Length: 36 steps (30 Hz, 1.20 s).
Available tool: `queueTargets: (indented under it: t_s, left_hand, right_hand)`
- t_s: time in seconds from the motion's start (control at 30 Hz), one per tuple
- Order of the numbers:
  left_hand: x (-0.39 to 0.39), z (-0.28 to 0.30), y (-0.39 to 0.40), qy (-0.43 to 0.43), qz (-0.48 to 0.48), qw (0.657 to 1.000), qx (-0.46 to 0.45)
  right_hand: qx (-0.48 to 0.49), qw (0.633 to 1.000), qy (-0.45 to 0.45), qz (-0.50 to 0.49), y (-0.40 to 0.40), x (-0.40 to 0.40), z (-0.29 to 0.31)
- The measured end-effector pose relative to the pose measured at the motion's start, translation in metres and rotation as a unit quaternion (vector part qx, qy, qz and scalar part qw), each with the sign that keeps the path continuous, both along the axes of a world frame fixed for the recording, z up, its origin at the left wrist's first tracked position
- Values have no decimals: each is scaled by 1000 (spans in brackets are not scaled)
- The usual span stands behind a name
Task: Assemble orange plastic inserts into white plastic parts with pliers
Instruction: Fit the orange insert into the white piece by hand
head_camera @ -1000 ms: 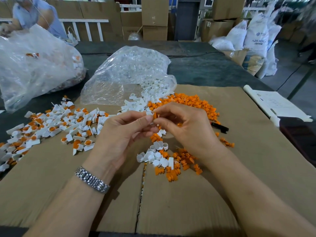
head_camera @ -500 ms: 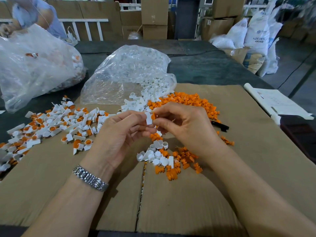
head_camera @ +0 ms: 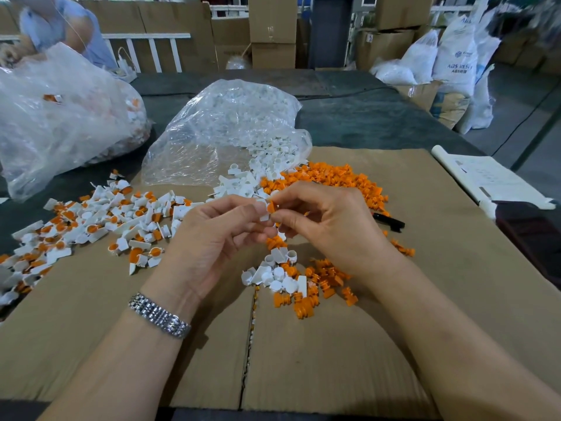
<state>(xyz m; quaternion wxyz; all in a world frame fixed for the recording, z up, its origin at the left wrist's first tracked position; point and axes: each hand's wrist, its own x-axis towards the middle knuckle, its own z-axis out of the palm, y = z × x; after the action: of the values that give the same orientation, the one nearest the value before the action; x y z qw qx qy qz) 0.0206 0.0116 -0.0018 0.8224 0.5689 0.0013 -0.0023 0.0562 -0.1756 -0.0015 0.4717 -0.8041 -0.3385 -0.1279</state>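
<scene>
1. Head view: left hand (head_camera: 212, 238), fingers pinched on white part (head_camera: 263, 211), raised above cardboard (head_camera: 334, 360).
2. Right hand (head_camera: 328, 229), fingertips pinched on orange insert (head_camera: 271, 206), touching that part.
3. Finished pieces (head_camera: 100, 220) heaped left; loose orange inserts (head_camera: 328, 180) behind hands; pliers (head_camera: 388, 221) just right.

- Hands at work: two, a left hand (head_camera: 209, 238) and a right hand (head_camera: 328, 229).
- Held pieces: one white part (head_camera: 263, 211) and one orange insert (head_camera: 271, 206), touching.
- Clear plastic bags: two, a near bag (head_camera: 224, 129) and a far-left bag (head_camera: 60, 117).
- Loose orange inserts on the cardboard (head_camera: 455, 284): too many to count; likewise the white parts.
- Assembled pieces in the left pile (head_camera: 100, 220): several dozen, not exactly countable.
- Black-handled tool (head_camera: 390, 221): one.
- Wristwatch (head_camera: 159, 316): one.
</scene>
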Motion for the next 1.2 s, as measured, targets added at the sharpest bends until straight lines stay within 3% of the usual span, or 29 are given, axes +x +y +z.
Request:
queueTargets:
  t_s: [0.23,0.33,0.43,0.5,0.67,0.8,0.9,1.0,1.1,1.2]
  left_hand:
    - [1,-2,-4,-2,45,999,24]
    - [1,-2,-3,-4,54,998,28]
    - [0,-2,-2,-7,60,998,33]
    - [0,-2,-1,-11,63,997,37]
    - [-1,-2,1,-17,66,997,39]
    - [-1,-1,2,-4,85,996,32]
    - [0,-1,1,6,97,995,20]
    - [0,0,2,-4,98,995,12]
    - [-1,1,3,-17,98,995,-17]
    - [-1,1,2,-23,100,994,-32]
  right_hand:
    - [-28,999,18,-11,1,0,3]
    - [-83,989,23,-123,-13,10,9]
    - [-289,907,94,-291,-39,22,8]
    - [-374,862,163,-300,-49,26,5]
    - [-439,839,131,-294,-39,26,2]
    - [-407,852,125,-304,-33,26,5]
    - [-312,893,121,-302,-33,18,20]
    - [-208,929,227,-207,-32,4,47]
    - [-184,906,374,-73,-23,-11,62]
    - [-233,892,385,-30,-12,-19,60]
